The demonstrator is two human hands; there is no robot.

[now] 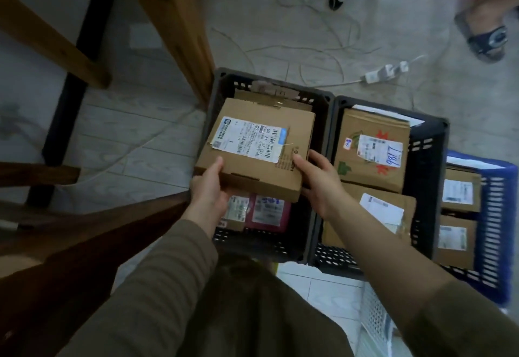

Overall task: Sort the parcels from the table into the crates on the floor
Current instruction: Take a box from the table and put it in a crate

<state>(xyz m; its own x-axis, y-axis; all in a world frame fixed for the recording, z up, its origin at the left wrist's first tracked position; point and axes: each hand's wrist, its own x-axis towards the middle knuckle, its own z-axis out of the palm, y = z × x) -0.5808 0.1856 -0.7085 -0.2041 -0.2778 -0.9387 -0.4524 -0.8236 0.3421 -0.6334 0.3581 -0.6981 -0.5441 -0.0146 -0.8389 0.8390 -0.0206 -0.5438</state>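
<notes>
One wooden table leg (pixel 179 25) stands at the left with the tabletop out of view, so how many parcels wait up there cannot be told. Beside it, a person's left hand (pixel 209 188) clasps the near-left corner of a flat cardboard parcel (pixel 254 165), thumb on the lid and fingers tucked beneath. The right hand (pixel 317 179) grasps the near-right corner the same way. The parcel, shipping label up, hangs over the left black crate (pixel 217 84) and appears not yet set down; whether its far edge touches the brown box behind it cannot be made out.

That crate already holds a labelled packet and a pink parcel (pixel 269 213) at its near end. Just beside it, the middle black crate (pixel 429 132) carries a printed carton (pixel 373 154) marked in blue pen and a second carton (pixel 373 216) nearer the camera. A white crate (pixel 373 314) shows at the bottom edge, its contents unclear. Farther right, the blue crate (pixel 497 216) contains two small boxes (pixel 460 191).

Judging by these loads, sorting looks well under way: at least six parcels are already binned, and this one needs only lowering and letting go. A bystander's sandalled foot (pixel 488 36) shows at the top right.
</notes>
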